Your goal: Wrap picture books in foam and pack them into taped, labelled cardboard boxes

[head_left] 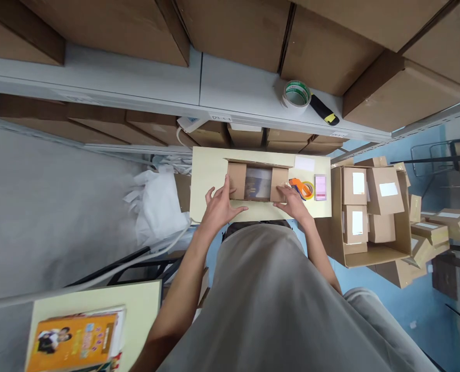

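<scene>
A small open cardboard box (258, 182) lies on a pale yellow table (207, 170), its side flaps folded inward over something shiny inside. My left hand (219, 202) rests at the box's left end, fingers spread and touching the left flap. At the right end, my right hand (292, 200) lies flat with its fingers pressing on the right flap. Neither hand holds anything.
An orange tape dispenser (300, 187), a pink pad (320, 187) and a white label (304, 163) lie right of the box. A large carton of small parcels (369, 212) stands at the right. Tape roll (296, 94) and a marker (324, 110) sit on the shelf. Books (75, 341) lie lower left.
</scene>
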`<state>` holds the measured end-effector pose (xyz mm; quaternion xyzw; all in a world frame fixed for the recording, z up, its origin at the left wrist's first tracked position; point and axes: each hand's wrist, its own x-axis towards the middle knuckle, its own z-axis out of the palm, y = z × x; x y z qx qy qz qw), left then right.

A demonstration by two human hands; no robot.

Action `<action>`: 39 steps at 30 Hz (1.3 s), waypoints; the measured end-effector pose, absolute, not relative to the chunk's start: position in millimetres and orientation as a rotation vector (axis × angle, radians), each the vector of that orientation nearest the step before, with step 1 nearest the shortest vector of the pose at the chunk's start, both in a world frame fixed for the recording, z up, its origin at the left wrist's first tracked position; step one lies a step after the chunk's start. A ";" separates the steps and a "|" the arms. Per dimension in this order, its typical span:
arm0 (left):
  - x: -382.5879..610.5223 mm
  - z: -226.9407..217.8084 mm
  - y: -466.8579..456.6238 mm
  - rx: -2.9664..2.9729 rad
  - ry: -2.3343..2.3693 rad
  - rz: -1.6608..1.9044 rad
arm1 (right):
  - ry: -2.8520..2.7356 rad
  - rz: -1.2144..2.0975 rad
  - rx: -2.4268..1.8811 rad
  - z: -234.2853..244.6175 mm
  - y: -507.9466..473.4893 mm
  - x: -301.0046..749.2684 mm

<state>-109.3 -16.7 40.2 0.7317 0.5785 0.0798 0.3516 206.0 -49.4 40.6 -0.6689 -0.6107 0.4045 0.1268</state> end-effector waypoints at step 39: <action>-91.9 -9.1 70.0 1.455 1.807 0.409 | -1.144 0.910 -2.492 10.5 19.4 209.2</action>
